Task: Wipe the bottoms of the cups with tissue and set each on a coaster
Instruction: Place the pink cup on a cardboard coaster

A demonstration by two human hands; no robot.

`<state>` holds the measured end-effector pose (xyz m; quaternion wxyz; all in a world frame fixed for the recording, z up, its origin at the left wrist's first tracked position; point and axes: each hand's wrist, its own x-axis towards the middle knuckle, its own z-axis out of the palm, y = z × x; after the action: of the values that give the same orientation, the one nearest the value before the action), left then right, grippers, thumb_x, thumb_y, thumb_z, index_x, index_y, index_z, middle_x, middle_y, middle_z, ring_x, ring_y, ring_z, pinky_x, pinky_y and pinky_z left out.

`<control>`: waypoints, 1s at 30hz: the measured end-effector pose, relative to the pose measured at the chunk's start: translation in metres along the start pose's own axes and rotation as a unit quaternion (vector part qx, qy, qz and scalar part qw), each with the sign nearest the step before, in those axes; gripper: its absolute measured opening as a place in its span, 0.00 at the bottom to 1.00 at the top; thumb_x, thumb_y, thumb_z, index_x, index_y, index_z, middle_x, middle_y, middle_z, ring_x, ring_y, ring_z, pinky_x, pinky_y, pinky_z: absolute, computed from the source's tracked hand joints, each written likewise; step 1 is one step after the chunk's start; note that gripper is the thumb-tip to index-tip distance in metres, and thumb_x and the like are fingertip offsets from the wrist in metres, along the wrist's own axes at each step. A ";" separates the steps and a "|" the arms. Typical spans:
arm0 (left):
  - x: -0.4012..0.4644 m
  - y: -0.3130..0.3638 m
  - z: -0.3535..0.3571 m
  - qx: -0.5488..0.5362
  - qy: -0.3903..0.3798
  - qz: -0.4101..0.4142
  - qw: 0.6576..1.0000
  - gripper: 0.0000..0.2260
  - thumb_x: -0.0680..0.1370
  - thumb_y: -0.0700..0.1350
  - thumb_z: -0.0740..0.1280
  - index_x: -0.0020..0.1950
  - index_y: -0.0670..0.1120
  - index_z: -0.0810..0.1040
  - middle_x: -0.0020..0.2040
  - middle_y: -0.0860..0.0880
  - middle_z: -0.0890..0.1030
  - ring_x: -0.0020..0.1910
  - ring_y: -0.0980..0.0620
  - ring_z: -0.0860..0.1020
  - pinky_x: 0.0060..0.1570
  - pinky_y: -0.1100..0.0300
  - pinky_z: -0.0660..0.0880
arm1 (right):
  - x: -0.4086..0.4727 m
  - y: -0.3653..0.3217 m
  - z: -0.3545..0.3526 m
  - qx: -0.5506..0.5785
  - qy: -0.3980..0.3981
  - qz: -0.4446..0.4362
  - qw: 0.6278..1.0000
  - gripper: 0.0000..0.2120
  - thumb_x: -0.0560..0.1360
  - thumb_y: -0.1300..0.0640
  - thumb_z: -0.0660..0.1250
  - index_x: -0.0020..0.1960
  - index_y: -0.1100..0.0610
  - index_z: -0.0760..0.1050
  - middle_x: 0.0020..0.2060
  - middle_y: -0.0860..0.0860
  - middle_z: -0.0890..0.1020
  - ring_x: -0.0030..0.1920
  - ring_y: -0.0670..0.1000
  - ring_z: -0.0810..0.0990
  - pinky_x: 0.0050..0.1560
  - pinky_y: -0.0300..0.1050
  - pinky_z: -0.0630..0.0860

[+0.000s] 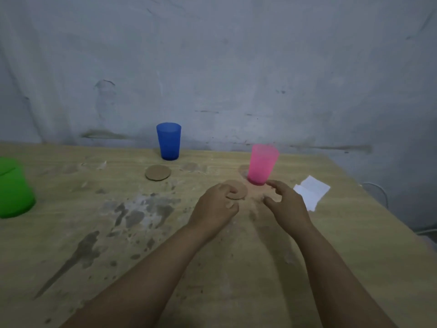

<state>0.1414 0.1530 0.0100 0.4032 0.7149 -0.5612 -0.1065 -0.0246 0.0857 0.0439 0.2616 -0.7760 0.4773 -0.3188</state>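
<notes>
Left hand [214, 207] has a narrow grip on the near coaster [237, 189]: fingertips curl over its near-left edge, disc flat or almost flat on the surface [236, 268]. Reads as sliding or squaring it up, so the landing spot sits right by the cup it's meant for.

Right hand [287, 204] is empty, grip wide, thumb and fingers spread in a loose C. It sits just right of the pink cup [262, 164], fingertips near the base, no contact I can confirm. My read: pre-shaped for the cup wall.

Pink cup stands mouth-up on bare surface, looks slightly tilted, which may be lens distortion. It's just behind-right of the near coaster, not on it. Its underside isn't visible, so can't tell if it's been wiped.

Tissue [311, 192] lies folded flat, just right of the right hand, partly behind it. Placement makes sense: same-side reach for wiping once the cup is lifted.

Blue cup [168, 141] stands upright at the back near the wall [212, 67], also on bare surface. Second coaster [158, 172] lies just in front of it, apart, not under it. Same pairing logic: one coaster staged per cup.

Green cup [14, 188] sits at far left, cropped by the frame edge. No coaster visible near it.

Status as I judge it: no cup seated on a coaster yet.
</notes>
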 end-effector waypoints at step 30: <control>0.108 -0.046 0.029 0.041 0.062 0.001 0.997 0.40 0.67 0.60 0.72 0.73 0.51 0.58 0.67 0.51 0.69 0.67 0.53 0.65 0.62 0.59 0.67 | 0.109 0.038 0.080 0.167 0.136 0.084 0.973 0.42 0.64 0.51 0.76 0.69 0.49 0.54 0.53 0.48 0.72 0.48 0.51 0.73 0.36 0.38 0.68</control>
<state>0.1939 0.0455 -0.0083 0.4074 0.7358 -0.5396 -0.0384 0.0509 -0.0209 -0.0093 0.3463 -0.6277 0.5118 -0.4734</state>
